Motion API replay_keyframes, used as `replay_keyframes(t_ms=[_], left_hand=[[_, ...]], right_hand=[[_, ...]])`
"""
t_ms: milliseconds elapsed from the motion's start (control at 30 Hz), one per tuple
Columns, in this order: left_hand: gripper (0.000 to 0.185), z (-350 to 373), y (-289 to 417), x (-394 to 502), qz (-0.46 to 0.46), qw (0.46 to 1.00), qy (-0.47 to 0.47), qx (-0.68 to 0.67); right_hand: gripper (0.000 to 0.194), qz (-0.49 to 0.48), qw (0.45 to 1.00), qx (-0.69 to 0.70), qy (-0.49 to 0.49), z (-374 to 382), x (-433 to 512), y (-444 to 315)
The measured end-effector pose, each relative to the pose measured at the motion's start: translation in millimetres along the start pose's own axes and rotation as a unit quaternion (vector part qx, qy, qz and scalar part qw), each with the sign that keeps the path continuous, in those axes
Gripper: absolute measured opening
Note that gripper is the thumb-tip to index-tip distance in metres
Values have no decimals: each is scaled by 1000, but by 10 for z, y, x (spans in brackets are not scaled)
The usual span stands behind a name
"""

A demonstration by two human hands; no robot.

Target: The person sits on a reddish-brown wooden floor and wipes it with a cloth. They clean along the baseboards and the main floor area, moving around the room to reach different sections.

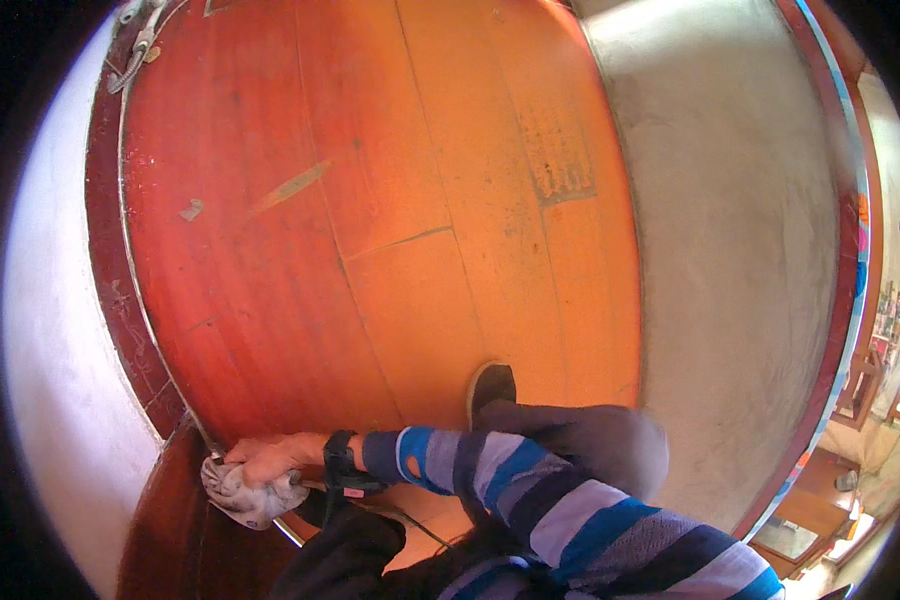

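My right hand (270, 456) reaches across to the lower left, its fingers closed over a bunched, grey-white cloth (251, 504). The cloth sits at the edge of the red-orange plank floor (390, 315), beside dark brown wooden furniture or panelling (169, 517). A black band with a device (345, 465) wraps the wrist below a striped sleeve (540, 495). A thin cord trails from near the wrist toward my legs. My left hand is out of view.
A dark red skirting (109, 225) with a thin pale strip runs along the white wall (52, 247) on the left. A metal flexible hose (131, 67) lies in the upper left corner. A grey wall or raised surface (727, 225) borders the floor at right. My bent knee (630, 450) is near it.
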State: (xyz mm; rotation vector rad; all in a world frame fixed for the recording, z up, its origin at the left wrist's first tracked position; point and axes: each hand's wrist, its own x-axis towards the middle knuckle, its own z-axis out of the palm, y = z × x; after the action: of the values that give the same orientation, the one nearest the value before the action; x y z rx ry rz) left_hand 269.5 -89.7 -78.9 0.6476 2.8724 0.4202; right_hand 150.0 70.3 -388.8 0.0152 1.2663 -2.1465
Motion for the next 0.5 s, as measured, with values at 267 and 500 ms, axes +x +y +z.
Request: replay_keyframes(t_ms=[267,500], left_hand=[[47,-241,130,133,-8,997,-66,28],[46,-485,179,160,-10,993,-116,36]], right_hand=[[44,-24,989,147,14,331,-248,-55],[52,-45,992,97,70,644,-446,-315]])
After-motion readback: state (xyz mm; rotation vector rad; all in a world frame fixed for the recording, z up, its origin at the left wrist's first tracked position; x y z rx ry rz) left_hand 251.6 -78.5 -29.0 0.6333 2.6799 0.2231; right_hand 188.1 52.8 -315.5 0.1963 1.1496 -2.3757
